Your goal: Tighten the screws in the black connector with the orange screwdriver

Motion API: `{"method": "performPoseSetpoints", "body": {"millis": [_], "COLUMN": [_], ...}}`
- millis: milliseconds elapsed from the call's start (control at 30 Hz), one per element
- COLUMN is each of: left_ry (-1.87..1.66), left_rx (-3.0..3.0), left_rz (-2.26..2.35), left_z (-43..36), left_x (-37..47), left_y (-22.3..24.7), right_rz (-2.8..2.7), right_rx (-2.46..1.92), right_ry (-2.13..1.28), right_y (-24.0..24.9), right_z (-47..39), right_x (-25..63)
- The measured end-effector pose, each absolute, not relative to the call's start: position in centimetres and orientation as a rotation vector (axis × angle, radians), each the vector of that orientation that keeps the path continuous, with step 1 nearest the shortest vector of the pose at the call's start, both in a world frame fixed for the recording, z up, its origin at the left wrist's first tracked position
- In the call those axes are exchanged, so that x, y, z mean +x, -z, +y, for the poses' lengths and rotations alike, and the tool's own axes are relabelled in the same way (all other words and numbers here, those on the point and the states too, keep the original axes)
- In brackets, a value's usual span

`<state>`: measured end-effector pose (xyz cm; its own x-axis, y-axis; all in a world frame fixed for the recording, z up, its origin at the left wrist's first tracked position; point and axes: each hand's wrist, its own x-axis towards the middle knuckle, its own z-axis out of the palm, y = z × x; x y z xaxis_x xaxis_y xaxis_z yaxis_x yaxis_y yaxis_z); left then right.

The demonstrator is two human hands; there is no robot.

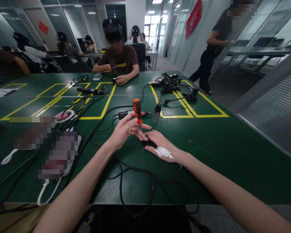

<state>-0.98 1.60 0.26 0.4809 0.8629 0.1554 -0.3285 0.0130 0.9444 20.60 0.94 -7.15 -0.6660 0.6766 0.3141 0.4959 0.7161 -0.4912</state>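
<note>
Holding, left hand: the left hand (123,131) pinches a screwdriver (136,108) low on its orange-and-black handle, between thumb and forefinger; the other fingers fan out loosely towards the right.
Right hand: partly closed, the right hand (163,143) lies low over the desk (232,161), thumb on the near side and fingers on the far side of a round black part (146,141); a white patch (164,152) covers some of its back.
Black part: on the desk, midway between near and far edges, just off the right hand's fingertips and below the left hand's lower fingers; whether those touch it I cannot tell.
Long axis: the screwdriver stands nearly upright, its handle top tipped slightly towards the left edge, its shaft running down towards the black part; fingers hide the tip, so contact cannot be told.
Nearer hand: the right is closer to the part, at its right side; the left comes from the left and above.
Beyond the hands: a corded electric screwdriver (126,114) lies on its side, and a second black driver (157,108) stands upright to its right.
Far edge: a co-worker (123,60) sits there with a powered driver.
Near edge: black cables (121,184) loop before it.
</note>
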Motion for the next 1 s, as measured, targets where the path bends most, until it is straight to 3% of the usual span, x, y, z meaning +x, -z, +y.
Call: {"method": "performPoseSetpoints", "body": {"millis": [1000], "left_ry": [-0.993], "left_rx": [1.217], "left_rz": [0.612], "left_z": [1.39], "left_x": [-0.78], "left_y": [-0.55], "right_rz": [-2.424], "right_rx": [-0.888], "right_ry": [-0.477], "right_y": [7.45], "right_z": [0.93], "right_x": [20.60]}}
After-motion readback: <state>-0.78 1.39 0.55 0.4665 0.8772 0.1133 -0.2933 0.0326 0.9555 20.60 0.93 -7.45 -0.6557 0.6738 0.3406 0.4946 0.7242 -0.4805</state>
